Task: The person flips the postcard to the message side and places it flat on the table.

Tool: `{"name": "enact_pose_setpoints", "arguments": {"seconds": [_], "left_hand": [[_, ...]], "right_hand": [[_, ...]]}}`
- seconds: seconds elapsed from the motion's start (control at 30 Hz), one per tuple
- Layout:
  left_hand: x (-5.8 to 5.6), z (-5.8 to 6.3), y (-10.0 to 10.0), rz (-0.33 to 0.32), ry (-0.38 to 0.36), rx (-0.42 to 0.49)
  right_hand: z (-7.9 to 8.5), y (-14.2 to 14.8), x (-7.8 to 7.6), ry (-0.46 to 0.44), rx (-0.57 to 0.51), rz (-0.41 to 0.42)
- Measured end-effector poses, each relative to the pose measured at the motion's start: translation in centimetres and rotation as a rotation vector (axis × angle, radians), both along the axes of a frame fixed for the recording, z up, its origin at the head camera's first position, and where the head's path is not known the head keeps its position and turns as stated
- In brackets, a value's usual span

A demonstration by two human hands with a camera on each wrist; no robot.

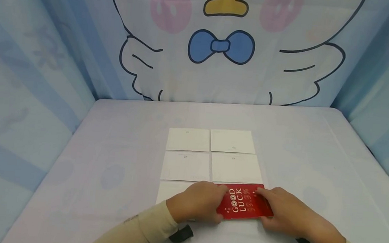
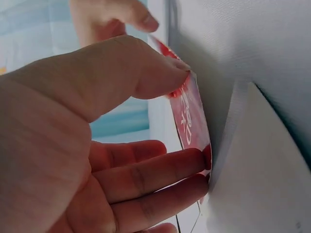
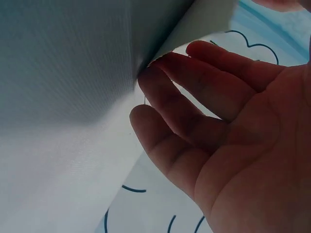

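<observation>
A red paper envelope [image 1: 245, 202] printed with "GOOD LUCK" lies low over the table between both hands. My left hand [image 1: 202, 202] holds its left end, thumb at one corner and fingers along the edge. At the opposite end my right hand [image 1: 286, 212] pinches the envelope, thumb by its far corner and fingers by the near one. In the left wrist view the envelope [image 2: 192, 114] is seen nearly edge-on. The fingers of my right hand [image 3: 214, 111] are spread, with their tips against the paper's edge in the right wrist view.
Several white cards, among them one at the far left [image 1: 188, 139] and one at the far right [image 1: 233, 141], lie in two columns beyond the hands. A partly covered card [image 1: 172, 190] lies beside my left hand. Printed curtains [image 1: 218, 81] border the table [image 1: 121, 138].
</observation>
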State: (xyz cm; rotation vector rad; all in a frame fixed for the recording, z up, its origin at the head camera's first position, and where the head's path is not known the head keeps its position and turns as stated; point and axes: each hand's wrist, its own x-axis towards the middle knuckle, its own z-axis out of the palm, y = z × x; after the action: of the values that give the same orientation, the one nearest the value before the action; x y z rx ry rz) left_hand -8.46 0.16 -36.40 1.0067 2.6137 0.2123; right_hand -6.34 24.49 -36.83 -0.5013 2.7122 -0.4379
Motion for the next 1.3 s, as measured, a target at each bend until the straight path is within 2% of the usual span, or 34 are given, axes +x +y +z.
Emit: {"name": "enact_pose_setpoints", "arguments": {"seconds": [0.13,0.3,0.43,0.6,0.7,0.77,0.87,1.1,1.2,1.3], "left_hand": [[0.2,-0.1,0.0,0.0,0.023,-0.019],[0.5,-0.4,0.0,0.005,0.075,-0.02],[0.7,-0.3,-0.2,0.035,0.062,0.014],[0.5,-0.6,-0.9,0.034,0.137,0.116],[-0.1,-0.8,-1.6,0.02,0.182,0.228],[-0.6,-1.0,-2.1,0.018,0.182,0.313],[-1.1,-1.0,-2.4,0.05,0.144,0.414],[-1.5,-0.7,-2.5,0.17,-0.008,0.608],[-1.6,-0.6,-2.4,0.211,-0.051,0.658],[-1.8,-0.6,-2.4,0.227,-0.065,0.668]], "right_hand": [[0.1,0.0,0.0,0.034,-0.015,0.015],[0.1,0.0,-0.1,0.047,-0.013,-0.009],[0.0,0.2,-0.1,0.064,-0.027,-0.031],[0.0,1.0,-0.1,0.111,-0.126,-0.032],[0.2,1.8,-0.3,0.121,-0.202,-0.048],[0.2,2.1,-0.4,0.135,-0.253,-0.058],[-0.1,2.3,-0.4,0.18,-0.308,-0.08],[-0.6,1.9,-0.1,0.415,-0.479,-0.165],[-0.5,1.7,-0.1,0.439,-0.493,-0.221],[-0.3,1.6,-0.1,0.454,-0.477,-0.241]]}}
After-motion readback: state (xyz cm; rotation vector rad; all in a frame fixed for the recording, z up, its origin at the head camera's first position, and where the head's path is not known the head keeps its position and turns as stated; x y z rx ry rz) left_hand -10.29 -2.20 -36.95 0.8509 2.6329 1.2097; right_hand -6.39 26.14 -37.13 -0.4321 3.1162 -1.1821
